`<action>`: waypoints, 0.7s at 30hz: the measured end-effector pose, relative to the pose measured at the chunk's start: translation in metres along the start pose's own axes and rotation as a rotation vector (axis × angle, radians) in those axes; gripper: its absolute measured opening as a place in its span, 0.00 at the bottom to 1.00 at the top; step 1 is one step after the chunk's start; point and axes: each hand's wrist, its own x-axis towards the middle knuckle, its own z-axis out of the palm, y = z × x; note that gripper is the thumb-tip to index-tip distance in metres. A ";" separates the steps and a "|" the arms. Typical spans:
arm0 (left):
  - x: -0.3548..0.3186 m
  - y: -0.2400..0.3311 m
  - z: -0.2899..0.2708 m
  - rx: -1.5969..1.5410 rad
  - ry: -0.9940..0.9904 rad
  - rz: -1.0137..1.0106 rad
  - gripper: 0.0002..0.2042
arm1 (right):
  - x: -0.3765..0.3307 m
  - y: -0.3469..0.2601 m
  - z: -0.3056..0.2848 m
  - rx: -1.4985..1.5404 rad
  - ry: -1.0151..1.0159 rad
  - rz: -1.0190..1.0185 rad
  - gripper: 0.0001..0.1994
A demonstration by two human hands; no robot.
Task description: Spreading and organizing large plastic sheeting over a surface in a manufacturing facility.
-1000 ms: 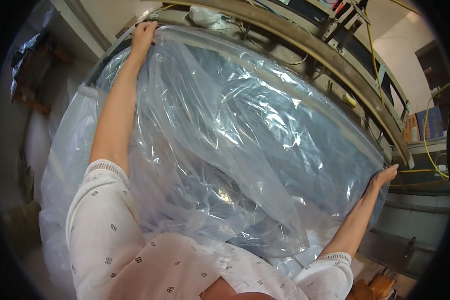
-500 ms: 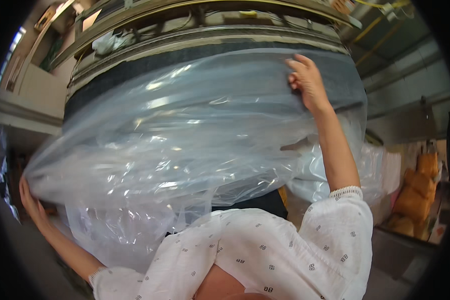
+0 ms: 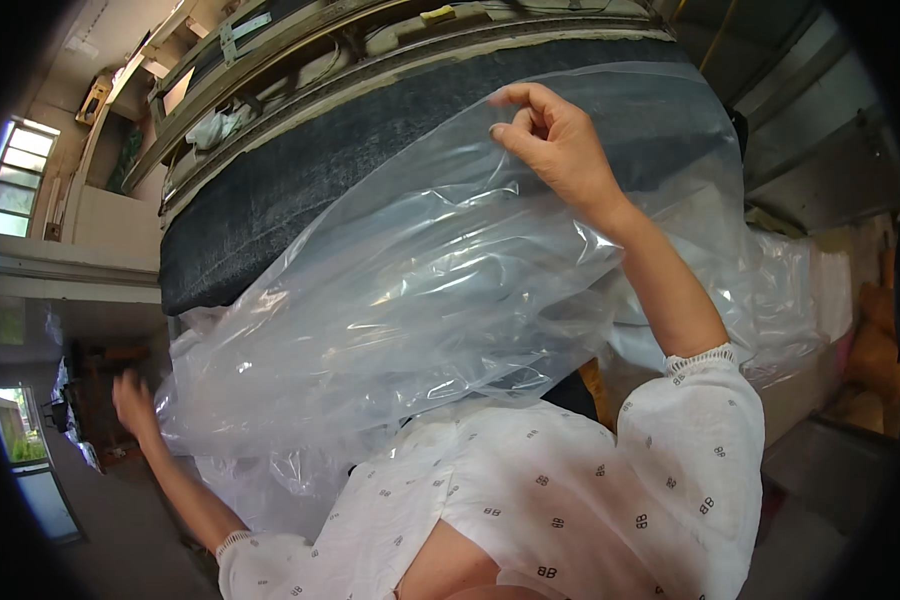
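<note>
Since half a second ago, right hand (image 3: 560, 150) climbed upper-centre, pinching clear plastic sheet (image 3: 420, 300); left hand (image 3: 135, 400) blurred lower left — grip unclear. I'd keep tension even over dark mattress (image 3: 300, 190).

windows: bright panes (image 3: 10, 180) far left of the raised hand
shelving: wooden racks (image 3: 270, 40) above it
light: daylight

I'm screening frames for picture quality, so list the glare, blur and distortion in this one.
Head view: daylight glints in white streaks on the clear plastic sheet; the left hand is motion-blurred, the right hand sharp; the window at left is blown out; fisheye bends the dark mattress edge and shelving, with a black rim around the picture.
</note>
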 end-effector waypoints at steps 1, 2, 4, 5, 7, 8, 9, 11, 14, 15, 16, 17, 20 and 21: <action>0.011 0.042 -0.019 -0.260 0.098 0.166 0.11 | 0.004 -0.002 0.009 -0.029 -0.011 -0.008 0.12; 0.025 0.095 -0.046 -0.498 0.128 0.290 0.11 | 0.003 -0.004 0.009 -0.036 -0.012 -0.010 0.12; 0.036 0.229 -0.132 -1.050 0.052 0.537 0.08 | 0.000 -0.001 0.003 -0.114 0.032 -0.023 0.14; 0.033 0.275 -0.163 -1.210 0.034 0.679 0.09 | -0.001 -0.001 0.000 -0.113 0.038 -0.018 0.14; 0.024 0.347 -0.213 -1.259 0.151 0.937 0.10 | -0.004 -0.006 -0.007 -0.133 0.065 -0.034 0.15; 0.023 0.374 -0.231 -1.165 0.286 1.054 0.12 | -0.005 -0.008 -0.007 -0.135 0.062 -0.037 0.15; 0.024 0.399 -0.242 -1.118 0.437 1.123 0.14 | -0.005 -0.010 -0.007 -0.106 0.048 -0.029 0.16; 0.027 0.442 -0.259 -1.172 0.578 1.171 0.13 | -0.008 -0.015 -0.004 -0.061 0.032 -0.007 0.17; 0.043 0.473 -0.263 -1.269 0.333 1.251 0.08 | -0.011 -0.016 -0.010 0.025 0.024 0.031 0.18; 0.044 0.476 -0.264 -1.386 0.275 1.242 0.05 | -0.012 -0.017 -0.014 0.023 0.031 0.038 0.18; 0.044 0.479 -0.265 -1.389 0.269 1.246 0.05 | -0.012 -0.019 -0.018 0.049 0.008 0.053 0.18; 0.043 0.481 -0.265 -1.467 0.190 1.260 0.06 | -0.013 -0.019 -0.022 0.077 -0.015 0.071 0.19; 0.043 0.490 -0.260 -1.565 0.125 1.319 0.08 | -0.016 -0.014 -0.029 0.111 -0.036 0.072 0.20; 0.043 0.494 -0.259 -1.582 0.151 1.370 0.08 | -0.016 -0.013 -0.031 0.107 -0.040 0.078 0.20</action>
